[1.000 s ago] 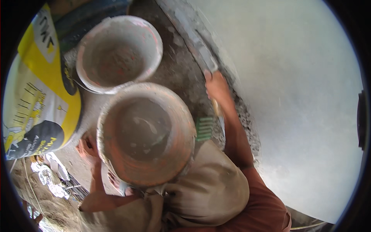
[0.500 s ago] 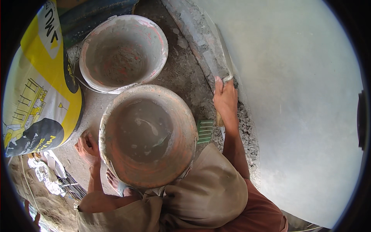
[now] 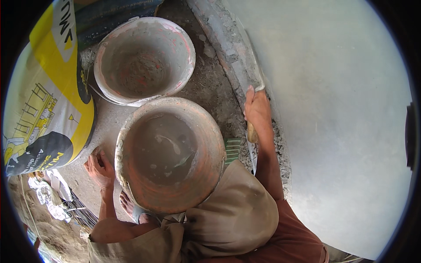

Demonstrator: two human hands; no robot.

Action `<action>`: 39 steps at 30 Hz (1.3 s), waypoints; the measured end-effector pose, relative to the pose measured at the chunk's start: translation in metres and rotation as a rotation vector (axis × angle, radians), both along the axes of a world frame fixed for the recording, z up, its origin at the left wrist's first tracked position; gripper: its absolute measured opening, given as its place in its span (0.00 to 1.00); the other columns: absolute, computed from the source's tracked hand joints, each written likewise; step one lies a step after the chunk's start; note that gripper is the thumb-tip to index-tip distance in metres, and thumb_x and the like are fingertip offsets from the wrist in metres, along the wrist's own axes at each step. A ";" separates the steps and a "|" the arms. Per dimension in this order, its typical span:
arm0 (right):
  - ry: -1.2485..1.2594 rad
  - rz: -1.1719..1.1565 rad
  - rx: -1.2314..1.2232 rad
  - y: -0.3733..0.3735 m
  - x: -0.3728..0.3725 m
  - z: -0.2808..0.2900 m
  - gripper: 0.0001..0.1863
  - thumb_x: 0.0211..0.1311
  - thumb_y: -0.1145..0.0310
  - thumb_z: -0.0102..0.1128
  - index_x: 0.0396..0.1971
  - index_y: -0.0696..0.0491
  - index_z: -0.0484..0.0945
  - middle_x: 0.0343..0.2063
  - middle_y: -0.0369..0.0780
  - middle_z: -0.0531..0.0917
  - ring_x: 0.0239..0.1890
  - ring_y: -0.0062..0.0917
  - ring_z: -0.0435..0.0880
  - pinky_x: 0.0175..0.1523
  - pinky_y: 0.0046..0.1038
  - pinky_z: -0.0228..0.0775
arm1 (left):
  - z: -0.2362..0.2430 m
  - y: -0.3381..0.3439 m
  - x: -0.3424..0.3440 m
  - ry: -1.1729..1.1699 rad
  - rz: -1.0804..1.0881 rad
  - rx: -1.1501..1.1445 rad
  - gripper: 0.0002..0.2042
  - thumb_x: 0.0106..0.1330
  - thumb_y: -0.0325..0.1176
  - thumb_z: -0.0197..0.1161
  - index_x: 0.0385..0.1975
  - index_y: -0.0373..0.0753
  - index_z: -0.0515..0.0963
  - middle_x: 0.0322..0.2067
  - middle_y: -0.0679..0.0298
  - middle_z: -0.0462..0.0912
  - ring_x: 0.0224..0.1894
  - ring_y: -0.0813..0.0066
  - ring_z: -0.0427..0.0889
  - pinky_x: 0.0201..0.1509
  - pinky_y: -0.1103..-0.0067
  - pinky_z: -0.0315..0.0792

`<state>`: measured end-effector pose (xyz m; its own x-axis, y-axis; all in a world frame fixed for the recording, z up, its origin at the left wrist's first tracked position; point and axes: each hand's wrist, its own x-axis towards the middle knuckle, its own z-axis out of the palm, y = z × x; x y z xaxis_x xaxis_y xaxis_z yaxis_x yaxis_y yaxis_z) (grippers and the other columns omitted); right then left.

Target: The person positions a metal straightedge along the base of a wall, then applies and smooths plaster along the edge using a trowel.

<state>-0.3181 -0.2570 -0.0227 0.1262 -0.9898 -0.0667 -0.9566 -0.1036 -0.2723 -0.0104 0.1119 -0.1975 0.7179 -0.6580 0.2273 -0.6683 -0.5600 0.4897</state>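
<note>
My right hand (image 3: 258, 107) is closed round the wooden handle of a trowel (image 3: 251, 133), at the edge where a rough mortar strip (image 3: 232, 48) meets a smooth grey surface. The trowel's thin blade reaches away from my fist along that edge. Loosely curled and holding nothing, my left hand (image 3: 100, 171) rests low by the near bucket's left side, fingers slightly apart. This bucket (image 3: 206, 175) stands in front of me with murky grey water (image 3: 162, 147) in it. Just beyond is a second bucket (image 3: 182, 83), its inside coated with grey mortar.
A large yellow and white printed sack or container (image 3: 39, 101) stands at the left, with a dark bag (image 3: 114, 19) behind it. A green slotted piece (image 3: 232, 150) lies right of the near bucket. The smooth grey surface (image 3: 342, 122) fills the right side. White scraps (image 3: 52, 197) lie lower left.
The buckets sit slightly farther right in the picture. My right hand stays at the same edge, with more of the trowel's wooden handle showing below it. My left hand has hardly moved.
</note>
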 end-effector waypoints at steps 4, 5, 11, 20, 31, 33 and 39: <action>-0.077 -0.056 0.261 -0.028 0.050 0.012 0.28 0.76 0.56 0.43 0.37 0.72 0.75 0.27 0.60 0.83 0.27 0.54 0.85 0.42 0.49 0.77 | 0.001 -0.002 0.000 -0.050 -0.028 -0.084 0.08 0.70 0.30 0.61 0.45 0.38 0.80 0.23 0.64 0.75 0.26 0.67 0.73 0.43 0.72 0.63; -0.083 -0.058 0.249 -0.033 0.056 0.012 0.28 0.76 0.56 0.43 0.37 0.72 0.75 0.27 0.60 0.83 0.27 0.54 0.85 0.42 0.49 0.77 | 0.000 -0.001 -0.001 -0.055 -0.030 -0.097 0.08 0.70 0.30 0.61 0.45 0.38 0.80 0.23 0.64 0.75 0.26 0.67 0.73 0.43 0.72 0.63; -0.269 -0.065 0.245 -0.007 0.073 0.011 0.27 0.76 0.52 0.46 0.39 0.67 0.72 0.19 0.46 0.80 0.16 0.33 0.81 0.27 0.39 0.76 | -0.006 0.005 0.004 -0.064 -0.034 -0.085 0.10 0.69 0.30 0.60 0.47 0.38 0.80 0.25 0.64 0.78 0.27 0.68 0.74 0.45 0.72 0.65; -0.107 -0.008 0.056 -0.016 0.046 0.007 0.23 0.77 0.55 0.44 0.46 0.66 0.69 0.30 0.53 0.79 0.32 0.43 0.79 0.38 0.41 0.70 | 0.001 0.000 0.002 -0.046 -0.018 -0.079 0.07 0.68 0.28 0.62 0.43 0.36 0.79 0.24 0.64 0.75 0.26 0.67 0.73 0.44 0.72 0.64; -0.058 -0.099 0.112 -0.019 0.040 0.013 0.26 0.76 0.56 0.41 0.54 0.68 0.68 0.41 0.66 0.81 0.50 0.64 0.78 0.57 0.53 0.67 | 0.000 -0.003 0.001 -0.027 -0.033 -0.068 0.07 0.69 0.29 0.61 0.44 0.38 0.80 0.26 0.63 0.77 0.27 0.67 0.73 0.45 0.72 0.64; -0.031 -0.071 0.114 -0.025 0.037 0.006 0.24 0.76 0.56 0.41 0.47 0.67 0.72 0.36 0.62 0.83 0.40 0.55 0.85 0.47 0.49 0.76 | 0.000 0.001 0.002 -0.044 -0.032 -0.054 0.08 0.69 0.29 0.61 0.44 0.38 0.80 0.26 0.63 0.77 0.27 0.67 0.73 0.45 0.72 0.64; -0.239 -0.110 0.253 -0.040 0.072 0.024 0.24 0.77 0.56 0.42 0.33 0.65 0.73 0.21 0.47 0.79 0.17 0.27 0.81 0.21 0.33 0.74 | 0.002 -0.002 -0.004 0.013 0.008 -0.066 0.06 0.68 0.28 0.62 0.43 0.37 0.80 0.24 0.62 0.75 0.26 0.65 0.72 0.44 0.72 0.64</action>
<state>-0.2461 -0.2969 0.0013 0.0619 -0.9542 -0.2928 -0.8643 0.0955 -0.4938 -0.0139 0.1100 -0.1955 0.7265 -0.6357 0.2610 -0.6572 -0.5317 0.5342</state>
